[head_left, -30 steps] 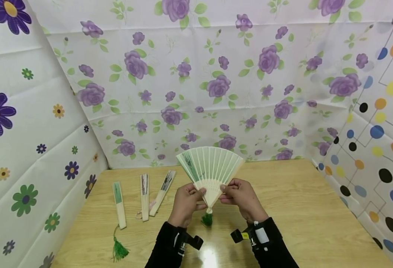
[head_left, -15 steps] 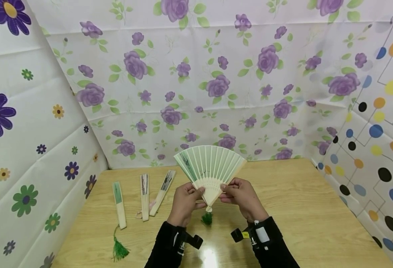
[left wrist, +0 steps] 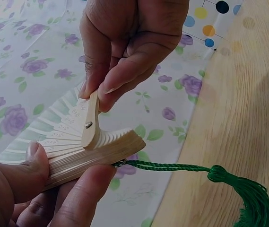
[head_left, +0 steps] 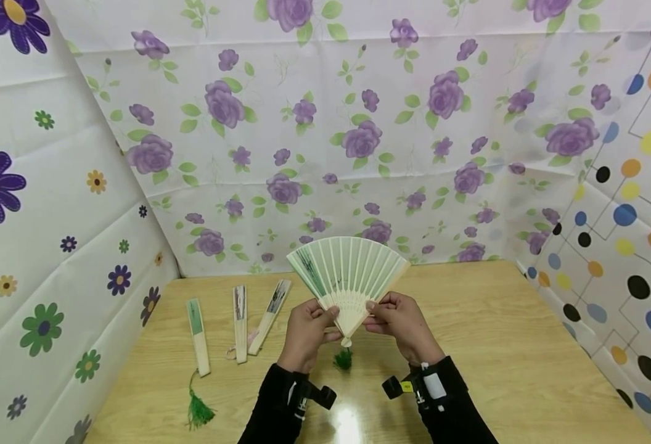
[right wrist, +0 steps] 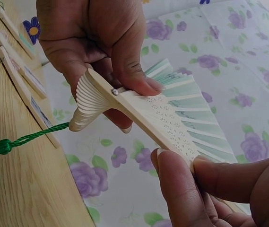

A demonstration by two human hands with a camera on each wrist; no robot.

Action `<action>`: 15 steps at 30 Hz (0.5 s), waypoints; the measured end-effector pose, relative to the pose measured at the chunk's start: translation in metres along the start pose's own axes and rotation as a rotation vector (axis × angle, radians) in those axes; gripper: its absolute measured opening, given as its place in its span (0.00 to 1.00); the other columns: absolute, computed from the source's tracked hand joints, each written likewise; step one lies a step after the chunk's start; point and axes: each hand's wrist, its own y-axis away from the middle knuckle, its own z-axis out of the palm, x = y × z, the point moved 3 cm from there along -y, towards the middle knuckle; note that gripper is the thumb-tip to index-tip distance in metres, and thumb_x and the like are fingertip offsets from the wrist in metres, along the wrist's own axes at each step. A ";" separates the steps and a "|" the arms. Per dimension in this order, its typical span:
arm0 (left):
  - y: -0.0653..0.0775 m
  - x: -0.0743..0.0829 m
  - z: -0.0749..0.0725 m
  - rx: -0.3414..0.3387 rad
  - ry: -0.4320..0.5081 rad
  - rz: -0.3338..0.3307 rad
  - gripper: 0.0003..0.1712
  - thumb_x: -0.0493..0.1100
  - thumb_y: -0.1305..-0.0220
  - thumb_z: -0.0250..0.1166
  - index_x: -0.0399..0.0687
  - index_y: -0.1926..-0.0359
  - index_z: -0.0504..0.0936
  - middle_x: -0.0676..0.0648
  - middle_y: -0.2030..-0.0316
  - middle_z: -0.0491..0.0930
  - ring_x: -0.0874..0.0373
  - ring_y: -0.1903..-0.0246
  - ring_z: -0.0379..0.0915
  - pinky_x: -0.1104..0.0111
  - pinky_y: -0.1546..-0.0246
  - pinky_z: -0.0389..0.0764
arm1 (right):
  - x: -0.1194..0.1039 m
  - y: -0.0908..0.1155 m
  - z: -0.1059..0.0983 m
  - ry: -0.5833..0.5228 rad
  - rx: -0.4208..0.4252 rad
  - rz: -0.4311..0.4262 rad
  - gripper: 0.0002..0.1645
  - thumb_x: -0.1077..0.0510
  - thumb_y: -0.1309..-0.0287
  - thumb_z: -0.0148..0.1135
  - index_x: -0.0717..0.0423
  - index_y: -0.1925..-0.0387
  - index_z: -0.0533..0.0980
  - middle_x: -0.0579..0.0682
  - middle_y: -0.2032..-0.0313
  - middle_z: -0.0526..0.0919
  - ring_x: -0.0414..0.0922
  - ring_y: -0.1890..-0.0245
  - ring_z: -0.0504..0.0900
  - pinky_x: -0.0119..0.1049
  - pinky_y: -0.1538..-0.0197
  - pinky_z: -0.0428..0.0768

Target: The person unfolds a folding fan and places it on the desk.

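While the black sleeves (head_left: 272, 401) reached in from the near side, the left hand (head_left: 305, 333) pinched the left outer rib of a pale green fan (head_left: 353, 271) between thumb and fingers, and the right hand (head_left: 405, 324) gripped its right edge likewise. The fan was spread wide between them above the wooden table (head_left: 503, 351), riveted end down, a green tassel (head_left: 343, 359) just below. Left of the left hand lay three folded fans: a green-topped one (head_left: 199, 339) with its own tassel (head_left: 199, 410), then an upright-lying one (head_left: 240, 324) and a slanted one (head_left: 270, 317), both dark-patterned. Beyond hung a rose-printed cloth (head_left: 314, 160), between a daisy-printed cloth (head_left: 65, 246) on the left and a dotted cloth (head_left: 608, 277) on the right.
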 end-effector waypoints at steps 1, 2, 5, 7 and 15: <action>0.000 0.000 0.000 0.003 0.000 -0.002 0.17 0.36 0.13 0.64 0.31 0.32 0.84 0.41 0.53 0.91 0.61 0.59 0.90 0.68 0.55 0.98 | 0.000 0.000 0.000 -0.003 0.000 0.003 0.08 0.64 0.16 0.65 0.66 0.54 0.77 0.51 0.66 0.90 0.40 0.65 0.94 0.34 0.53 0.98; -0.001 0.000 0.000 0.005 0.001 -0.004 0.17 0.36 0.13 0.64 0.31 0.32 0.84 0.41 0.54 0.91 0.61 0.59 0.90 0.68 0.55 0.97 | 0.000 0.000 0.000 -0.004 -0.002 0.003 0.08 0.63 0.16 0.65 0.66 0.54 0.77 0.51 0.66 0.91 0.40 0.65 0.94 0.34 0.53 0.98; -0.004 0.003 0.001 0.007 0.007 0.001 0.17 0.35 0.13 0.64 0.32 0.32 0.85 0.42 0.55 0.91 0.61 0.59 0.90 0.69 0.56 0.97 | -0.002 -0.001 -0.001 -0.016 -0.001 -0.005 0.08 0.63 0.15 0.64 0.66 0.55 0.77 0.49 0.66 0.91 0.39 0.65 0.94 0.34 0.53 0.97; -0.006 0.005 0.002 0.001 0.009 0.017 0.17 0.35 0.13 0.64 0.31 0.32 0.84 0.42 0.55 0.91 0.61 0.58 0.90 0.69 0.56 0.97 | -0.005 -0.002 -0.002 -0.022 0.001 -0.017 0.08 0.63 0.15 0.64 0.65 0.55 0.76 0.48 0.67 0.90 0.39 0.66 0.94 0.32 0.54 0.97; -0.003 0.002 0.002 0.041 0.018 -0.014 0.17 0.35 0.14 0.66 0.33 0.33 0.86 0.47 0.58 0.90 0.61 0.60 0.90 0.69 0.57 0.97 | -0.003 0.002 0.001 -0.048 0.012 0.001 0.09 0.63 0.16 0.65 0.64 0.57 0.75 0.47 0.68 0.90 0.38 0.66 0.93 0.32 0.54 0.97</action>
